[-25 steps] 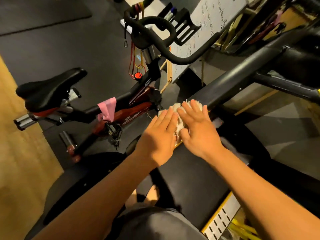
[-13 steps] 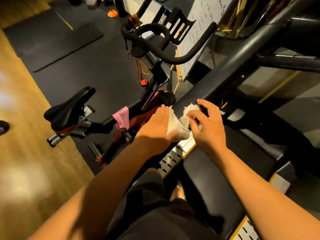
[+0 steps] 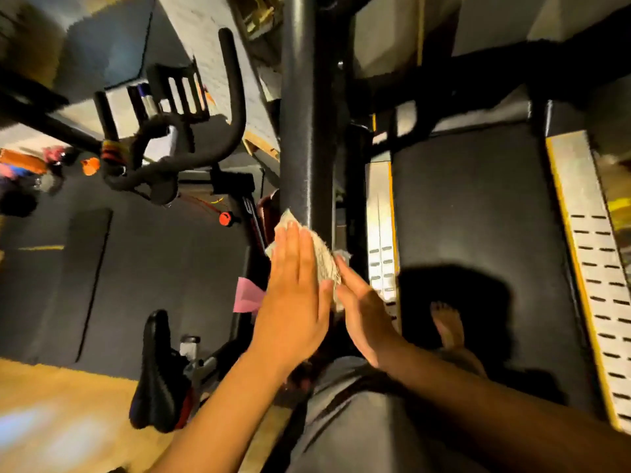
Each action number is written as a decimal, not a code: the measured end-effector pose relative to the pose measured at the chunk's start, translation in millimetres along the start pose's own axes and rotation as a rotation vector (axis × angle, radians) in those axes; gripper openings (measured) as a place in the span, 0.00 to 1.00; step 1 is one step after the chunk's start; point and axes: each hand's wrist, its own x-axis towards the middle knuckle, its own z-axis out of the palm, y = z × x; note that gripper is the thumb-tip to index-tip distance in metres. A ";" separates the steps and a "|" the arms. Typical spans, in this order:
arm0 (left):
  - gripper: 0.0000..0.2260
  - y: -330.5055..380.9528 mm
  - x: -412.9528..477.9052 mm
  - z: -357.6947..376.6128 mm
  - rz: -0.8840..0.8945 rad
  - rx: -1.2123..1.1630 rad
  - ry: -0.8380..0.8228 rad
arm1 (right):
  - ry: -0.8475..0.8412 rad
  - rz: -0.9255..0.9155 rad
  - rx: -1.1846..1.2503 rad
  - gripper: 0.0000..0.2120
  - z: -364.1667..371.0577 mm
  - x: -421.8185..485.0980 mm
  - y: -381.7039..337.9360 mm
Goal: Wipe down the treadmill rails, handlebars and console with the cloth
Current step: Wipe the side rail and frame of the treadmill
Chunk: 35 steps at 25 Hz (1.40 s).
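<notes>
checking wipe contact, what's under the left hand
The cloth lies under the flat left hand, its edges showing past the fingers, at the rail's lower end. The right hand meets it from the other side. The cloth beneath the palm is covered.

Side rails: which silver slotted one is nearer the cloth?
The left side rail, beside the cloth and right hand; the right side rail lies across the black belt.
</notes>
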 end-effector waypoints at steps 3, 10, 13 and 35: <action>0.31 0.8 48.1 -8.8 -0.065 0.011 -0.058 | 0.031 -0.061 0.147 0.23 2.3 41.3 -33.4; 0.31 14.7 -46.3 2.7 -0.011 0.065 -0.233 | 0.069 0.128 0.224 0.22 19.2 -24.7 41.9; 0.30 10.2 -77.7 -8.4 0.186 0.303 -0.305 | 0.045 0.146 0.214 0.17 20.3 -38.3 49.4; 0.22 9.3 11.5 -1.7 -0.013 0.120 -0.057 | 0.036 -0.018 -0.144 0.24 12.5 59.5 -13.5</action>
